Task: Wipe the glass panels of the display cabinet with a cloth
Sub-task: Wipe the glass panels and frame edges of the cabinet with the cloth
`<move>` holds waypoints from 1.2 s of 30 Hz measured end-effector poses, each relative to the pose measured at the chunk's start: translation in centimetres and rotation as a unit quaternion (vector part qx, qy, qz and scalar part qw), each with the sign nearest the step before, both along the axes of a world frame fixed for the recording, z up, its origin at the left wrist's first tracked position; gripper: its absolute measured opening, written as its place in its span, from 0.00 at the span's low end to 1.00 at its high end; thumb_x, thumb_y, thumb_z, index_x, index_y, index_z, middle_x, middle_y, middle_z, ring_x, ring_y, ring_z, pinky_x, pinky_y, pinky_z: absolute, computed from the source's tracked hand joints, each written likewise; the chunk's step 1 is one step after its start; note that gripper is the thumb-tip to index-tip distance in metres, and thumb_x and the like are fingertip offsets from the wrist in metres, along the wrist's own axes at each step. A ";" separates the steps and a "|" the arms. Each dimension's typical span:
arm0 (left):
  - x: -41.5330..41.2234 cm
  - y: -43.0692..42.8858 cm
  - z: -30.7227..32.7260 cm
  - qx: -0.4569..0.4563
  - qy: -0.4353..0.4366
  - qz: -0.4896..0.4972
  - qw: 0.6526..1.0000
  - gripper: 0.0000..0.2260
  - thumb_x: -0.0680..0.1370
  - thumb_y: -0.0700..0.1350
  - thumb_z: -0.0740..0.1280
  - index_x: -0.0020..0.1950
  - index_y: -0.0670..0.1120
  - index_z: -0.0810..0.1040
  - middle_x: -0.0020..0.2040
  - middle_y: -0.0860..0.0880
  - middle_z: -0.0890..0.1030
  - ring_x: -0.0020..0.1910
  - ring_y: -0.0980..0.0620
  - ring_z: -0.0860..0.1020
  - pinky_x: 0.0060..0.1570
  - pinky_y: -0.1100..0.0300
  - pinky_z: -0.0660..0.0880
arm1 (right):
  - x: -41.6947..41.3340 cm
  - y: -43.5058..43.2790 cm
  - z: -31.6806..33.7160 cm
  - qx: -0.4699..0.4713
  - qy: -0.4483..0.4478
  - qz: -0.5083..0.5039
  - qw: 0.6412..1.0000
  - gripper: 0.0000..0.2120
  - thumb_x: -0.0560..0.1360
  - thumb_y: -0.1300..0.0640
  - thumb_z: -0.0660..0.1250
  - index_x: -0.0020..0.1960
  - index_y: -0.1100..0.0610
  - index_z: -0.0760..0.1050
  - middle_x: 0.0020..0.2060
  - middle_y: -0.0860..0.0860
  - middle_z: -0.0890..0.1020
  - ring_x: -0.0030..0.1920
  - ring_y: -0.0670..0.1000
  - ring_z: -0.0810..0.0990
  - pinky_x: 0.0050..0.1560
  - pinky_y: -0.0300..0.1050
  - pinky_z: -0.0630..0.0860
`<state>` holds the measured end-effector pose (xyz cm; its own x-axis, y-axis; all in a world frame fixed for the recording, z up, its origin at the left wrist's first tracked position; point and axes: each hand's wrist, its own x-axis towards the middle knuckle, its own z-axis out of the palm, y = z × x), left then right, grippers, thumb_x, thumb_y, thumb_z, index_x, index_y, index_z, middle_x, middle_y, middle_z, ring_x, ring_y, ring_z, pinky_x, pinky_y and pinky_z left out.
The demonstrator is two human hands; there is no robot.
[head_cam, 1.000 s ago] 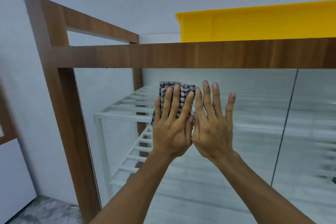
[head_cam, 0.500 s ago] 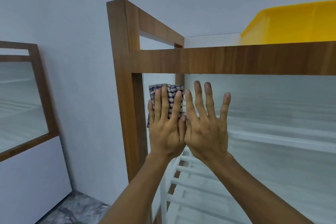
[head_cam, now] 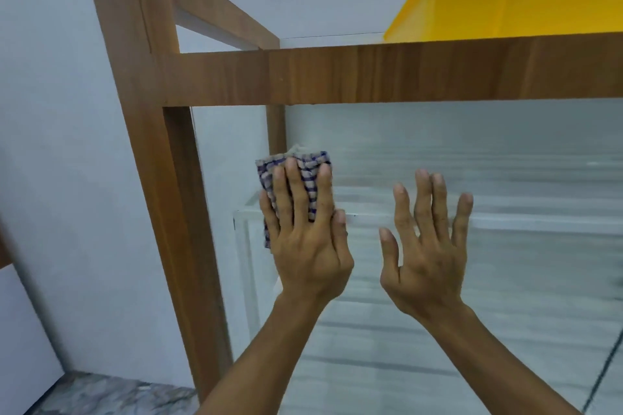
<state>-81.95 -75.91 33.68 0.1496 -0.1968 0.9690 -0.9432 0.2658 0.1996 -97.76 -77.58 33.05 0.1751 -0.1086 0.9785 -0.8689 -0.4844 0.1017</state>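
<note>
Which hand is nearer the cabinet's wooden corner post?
Left. The left hand presses the checked cloth on the glass panel just right of the corner post; the right hand is spread farther right.

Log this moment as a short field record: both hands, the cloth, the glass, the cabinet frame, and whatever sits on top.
left hand: flat, fingers straight, pressing the checked cloth on the front glass panel, near its upper left corner
right hand: open, fingers spread, beside the left one but apart from it; holds nothing; contact with the glass unclear
cabinet frame: brown wood, corner post and top rail
on top: yellow bin
inside: white rack, seen through the glass
</note>
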 end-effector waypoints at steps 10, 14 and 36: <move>-10.6 -0.3 1.3 0.003 -0.102 -0.023 0.994 0.23 0.86 0.50 0.53 0.82 0.48 0.61 0.83 0.41 0.55 0.84 0.44 0.48 0.81 0.40 0.47 | -9.0 -0.8 1.0 0.000 -0.033 -0.022 0.999 0.27 0.85 0.53 0.53 0.80 0.64 0.56 0.79 0.64 0.57 0.81 0.61 0.52 0.79 0.68 0.47; -13.2 -0.3 -0.7 0.016 -0.222 -0.046 0.974 0.24 0.86 0.48 0.56 0.82 0.47 0.62 0.83 0.41 0.57 0.84 0.44 0.50 0.82 0.42 0.47 | -12.9 -0.7 1.2 0.002 -0.014 -0.038 0.999 0.24 0.86 0.54 0.51 0.80 0.59 0.59 0.79 0.63 0.59 0.81 0.61 0.52 0.79 0.70 0.47; -29.2 -1.5 -2.1 0.034 -0.245 -0.057 0.967 0.26 0.86 0.48 0.56 0.83 0.46 0.56 0.84 0.43 0.51 0.84 0.46 0.47 0.82 0.43 0.45 | -27.6 -0.5 0.5 -0.010 -0.055 0.040 0.998 0.23 0.82 0.64 0.54 0.77 0.68 0.61 0.77 0.64 0.62 0.80 0.60 0.56 0.80 0.64 0.49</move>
<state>-111.16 -77.38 31.56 -0.3507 -0.2499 0.9025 -0.8944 0.3751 -0.2437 -125.31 -78.07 33.60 0.0746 -0.0782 0.9941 -0.8344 -0.5508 0.0193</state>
